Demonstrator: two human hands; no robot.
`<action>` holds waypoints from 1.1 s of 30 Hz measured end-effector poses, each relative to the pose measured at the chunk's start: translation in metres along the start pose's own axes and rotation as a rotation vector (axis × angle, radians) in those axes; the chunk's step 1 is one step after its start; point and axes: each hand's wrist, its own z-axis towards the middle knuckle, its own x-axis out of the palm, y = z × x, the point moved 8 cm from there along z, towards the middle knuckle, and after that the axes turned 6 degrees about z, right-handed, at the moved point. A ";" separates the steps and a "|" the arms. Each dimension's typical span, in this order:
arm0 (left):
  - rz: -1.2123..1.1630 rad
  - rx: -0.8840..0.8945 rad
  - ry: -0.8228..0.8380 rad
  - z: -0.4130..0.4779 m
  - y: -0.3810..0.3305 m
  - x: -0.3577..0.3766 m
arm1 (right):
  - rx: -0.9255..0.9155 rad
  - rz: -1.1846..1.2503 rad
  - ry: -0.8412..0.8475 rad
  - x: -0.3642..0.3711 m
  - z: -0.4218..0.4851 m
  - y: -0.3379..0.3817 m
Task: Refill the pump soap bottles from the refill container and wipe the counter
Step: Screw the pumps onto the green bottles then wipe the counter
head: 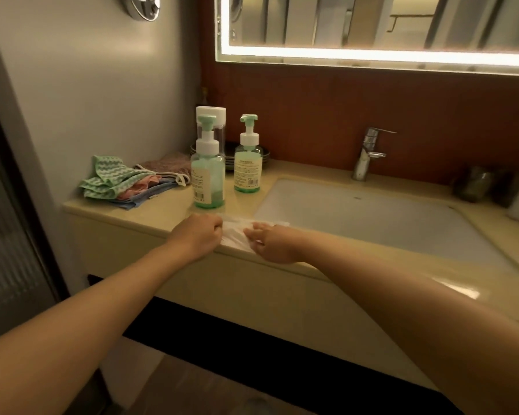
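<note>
Forearms, two, bare: both reach forward from the bottom corners and converge at the front edge of the counter (168, 209).

Left hand (197, 235): knuckles up, fingers curled tight together into a fist, gripping the left end of the white wipe (237, 232).

Right hand (274, 244): back of hand up, fingers bent and close together, pointing left, pinching the wipe's right part; a strip of wipe shows beyond the fingers on the far side.

White wipe: crumpled, lying low on the counter's front edge, long axis left to right along that edge, stretched between the two hands.

Near pump bottle (208, 178): upright, green liquid, just behind the wipe and the left hand.

Far pump bottle (248, 163): upright, to the right and further back, apart from the first.

Clear container with white cap (213, 115): upright, directly behind the near pump bottle.

Folded cloths (123, 184): stacked at the counter's left end.

Sink (372, 223): right of the hands, tap (368, 154) behind it.
</note>
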 end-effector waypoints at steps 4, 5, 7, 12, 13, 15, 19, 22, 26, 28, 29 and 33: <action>-0.013 0.098 0.031 -0.003 -0.053 0.013 | 0.076 0.024 -0.039 0.002 -0.038 -0.038; -0.013 0.113 0.034 -0.004 -0.062 0.016 | 0.094 0.036 -0.043 0.003 -0.043 -0.047; -0.019 0.158 0.032 -0.004 -0.091 0.023 | 0.148 0.053 -0.060 0.006 -0.065 -0.073; -0.045 0.312 0.051 -0.005 -0.193 0.054 | 0.325 0.094 -0.103 0.013 -0.143 -0.159; -0.045 0.354 0.053 -0.007 -0.219 0.061 | 0.364 0.105 -0.115 0.015 -0.163 -0.177; -0.049 0.430 0.045 -0.013 -0.263 0.070 | 0.427 0.123 -0.133 0.019 -0.196 -0.206; -0.097 0.570 0.058 -0.027 -0.349 0.091 | 0.552 0.180 -0.195 0.027 -0.267 -0.264; -0.153 0.626 0.078 -0.039 -0.403 0.105 | 0.622 0.204 -0.255 0.032 -0.314 -0.296; -0.244 0.672 0.089 -0.055 -0.453 0.118 | 0.714 0.249 -0.271 0.041 -0.361 -0.326; -0.275 0.686 0.096 -0.058 -0.465 0.122 | 0.729 0.271 -0.292 0.043 -0.374 -0.334; -0.288 0.691 0.094 -0.058 -0.468 0.123 | 0.723 0.278 -0.323 0.043 -0.378 -0.336; -0.330 0.746 0.030 -0.060 -0.462 0.120 | 0.637 -0.017 -0.623 0.037 -0.396 -0.322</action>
